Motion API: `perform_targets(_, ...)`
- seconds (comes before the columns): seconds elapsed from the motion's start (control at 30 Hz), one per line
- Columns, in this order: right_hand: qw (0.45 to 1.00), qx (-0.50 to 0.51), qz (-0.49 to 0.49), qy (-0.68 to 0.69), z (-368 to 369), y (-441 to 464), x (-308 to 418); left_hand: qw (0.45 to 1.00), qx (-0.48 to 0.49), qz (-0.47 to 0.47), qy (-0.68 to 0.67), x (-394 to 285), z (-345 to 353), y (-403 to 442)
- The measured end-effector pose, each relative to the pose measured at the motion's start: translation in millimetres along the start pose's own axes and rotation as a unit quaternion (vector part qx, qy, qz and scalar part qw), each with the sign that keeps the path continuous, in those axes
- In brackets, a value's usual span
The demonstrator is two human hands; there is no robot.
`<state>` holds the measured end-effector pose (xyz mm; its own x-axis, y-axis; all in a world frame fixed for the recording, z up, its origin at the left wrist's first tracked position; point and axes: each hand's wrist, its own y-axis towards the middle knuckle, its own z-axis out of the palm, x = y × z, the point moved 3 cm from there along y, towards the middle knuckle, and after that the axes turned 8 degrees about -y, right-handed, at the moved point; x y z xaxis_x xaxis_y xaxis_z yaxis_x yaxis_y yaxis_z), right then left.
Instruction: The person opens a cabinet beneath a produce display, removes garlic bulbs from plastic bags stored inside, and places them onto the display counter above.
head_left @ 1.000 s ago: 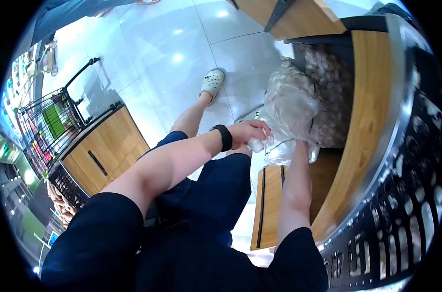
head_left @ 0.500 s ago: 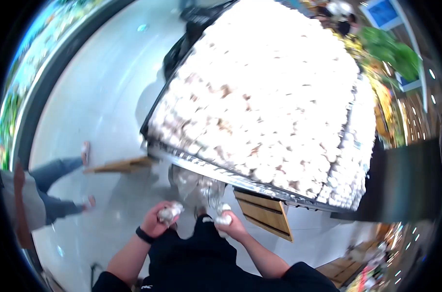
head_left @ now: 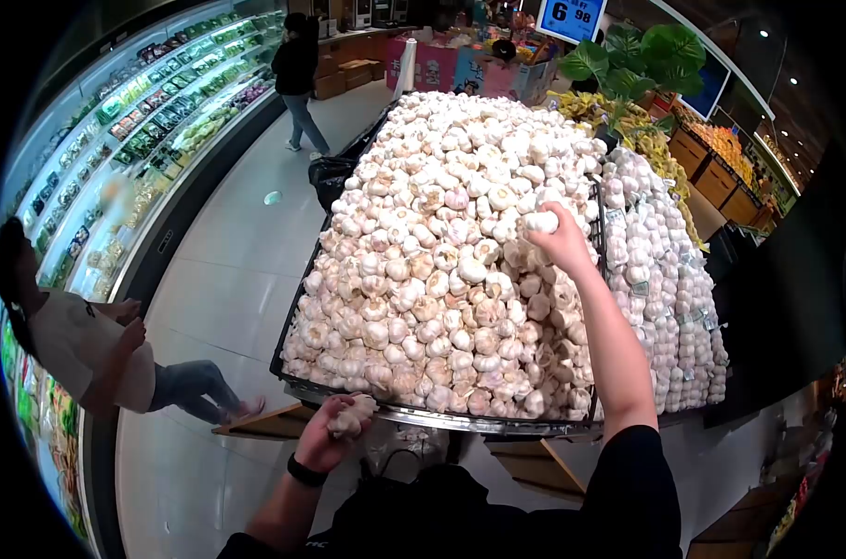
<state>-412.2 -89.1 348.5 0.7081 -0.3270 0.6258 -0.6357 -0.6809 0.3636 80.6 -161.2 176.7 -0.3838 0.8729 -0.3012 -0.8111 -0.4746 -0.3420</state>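
Observation:
A large heap of loose garlic bulbs [head_left: 413,289] fills a black-edged display bin. Out over the right part of the heap reaches my right hand [head_left: 566,242], its fingers closed round a white garlic bulb [head_left: 541,222]. My left hand [head_left: 324,441], with a dark band on its wrist, stays low at the bin's front edge [head_left: 423,415]. It grips garlic [head_left: 352,416]; whether that is one bulb or more I cannot tell.
Netted garlic [head_left: 660,289] is stacked right of the bin. A person in a white shirt [head_left: 97,349] is at the left, another in dark clothes [head_left: 295,70] farther back. Refrigerated shelves [head_left: 143,130] line the left wall. A price screen [head_left: 570,19] hangs behind.
My right hand has gone from low before my body up and forward over the heap. My left hand still holds garlic near the front edge. The camera view has tilted up and sharpened.

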Motion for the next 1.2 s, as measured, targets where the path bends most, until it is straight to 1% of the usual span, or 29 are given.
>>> perform_targets(0.03,0.998,0.031,0.005,-0.058,-1.0,37.8,-2.6,0.998,-0.036,0.034,0.034,6.6,26.3,8.4)
perform_targets(0.1,0.976,0.041,-0.029,-0.213,-4.3,91.4,6.0,0.997,-0.040,0.058,0.041,19.7,67.1,30.8)
perform_targets(0.13,0.977,0.046,-0.039,-0.203,2.2,110.3,4.4,0.996,-0.019,0.073,0.054,24.6,84.4,42.6)
perform_targets(0.17,0.950,0.096,-0.050,-0.294,11.0,123.9,0.4,0.994,0.001,0.082,0.068,26.2,100.1,53.0)
perform_targets(0.2,0.911,0.144,-0.056,-0.381,20.7,132.0,-6.6,0.994,0.036,0.060,0.089,21.3,114.5,62.2)
perform_targets(0.23,0.887,0.192,-0.064,-0.414,28.4,138.2,-17.5,0.986,0.019,0.110,0.125,19.8,141.4,71.5)
perform_targets(0.3,0.890,0.163,-0.062,-0.421,42.0,142.2,-33.5,0.976,0.004,0.143,0.164,13.5,178.8,99.2)
perform_targets(0.33,0.897,0.156,-0.063,-0.409,39.6,139.4,-35.5,0.972,0.038,0.126,0.196,5.9,192.8,116.3)
perform_targets(0.37,0.903,0.148,-0.065,-0.397,36.7,134.6,-37.8,0.967,0.049,0.104,0.227,-1.9,207.7,129.9)
perform_targets(0.43,0.954,0.116,-0.029,-0.274,13.6,114.7,-32.4,0.941,0.062,0.155,0.295,-14.8,241.2,171.5)
perform_targets(0.5,0.961,-0.017,-0.094,-0.258,8.2,92.4,-53.6,0.926,0.077,0.176,0.324,-24.5,278.7,219.9)
perform_targets(0.53,0.972,-0.015,-0.081,-0.221,2.6,79.4,-56.1,0.914,0.078,0.188,0.350,-27.9,301.4,245.5)
perform_targets(0.57,0.991,0.032,-0.039,-0.124,-2.1,66.5,-61.3,0.902,0.079,0.202,0.374,-30.1,325.3,273.3)
perform_targets(0.63,0.980,-0.007,-0.077,-0.182,-0.1,40.6,-72.0,0.860,0.081,0.234,0.446,-36.1,360.2,344.2)
perform_targets(0.7,0.981,0.025,-0.090,-0.170,-4.6,17.2,-69.5,0.838,0.040,0.251,0.482,-29.9,402.1,398.4)
perform_targets(0.73,0.982,0.018,-0.088,-0.167,-4.7,8.3,-68.6,0.840,0.026,0.264,0.474,-25.4,419.3,428.8)
perform_targets(0.77,0.982,-0.006,-0.106,-0.154,1.0,1.8,-75.3,0.840,0.014,0.276,0.467,-21.2,434.3,460.0)
perform_targets(0.83,0.983,-0.018,-0.116,-0.143,-1.8,-12.1,-75.4,0.853,0.033,0.249,0.457,-15.9,462.3,516.8)
perform_targets(0.87,0.984,-0.023,-0.111,-0.140,-4.5,-18.9,-75.8,0.859,-0.002,0.242,0.450,-14.9,472.2,537.0)
perform_targets(0.9,0.986,-0.027,-0.101,-0.127,-8.7,-26.9,-76.0,0.855,-0.031,0.267,0.444,-11.6,479.1,537.8)
perform_targets(0.97,0.989,-0.020,-0.086,-0.114,-19.3,-42.6,-74.2,0.872,0.002,0.262,0.414,-13.3,468.0,546.6)
perform_targets(1.0,0.993,-0.019,-0.090,-0.079,-26.0,-53.4,-69.4,0.868,0.011,0.251,0.429,-7.1,462.7,523.4)
perform_targets(1.03,0.994,-0.020,-0.095,-0.044,-32.1,-63.3,-64.6,0.852,0.048,0.260,0.451,-4.9,447.8,506.6)
perform_targets(1.07,0.996,0.000,-0.092,-0.006,-33.6,-75.3,-61.1,0.836,0.085,0.270,0.471,-2.6,432.7,489.6)
perform_targets(1.1,0.996,0.003,-0.091,-0.006,-40.7,-84.5,-50.0,0.814,0.110,0.266,0.505,2.8,421.1,444.7)
perform_targets(1.13,0.992,0.101,-0.064,0.051,-43.6,-94.4,-35.7,0.789,0.156,0.250,0.539,-1.9,397.1,415.2)
perform_targets(1.17,0.974,0.198,-0.038,0.106,-40.3,-105.0,-26.2,0.777,0.189,0.223,0.557,-6.0,371.6,378.1)
perform_targets(1.2,0.964,0.227,-0.062,0.127,-33.8,-119.7,-20.0,0.781,0.183,0.194,0.565,-11.3,345.5,339.7)
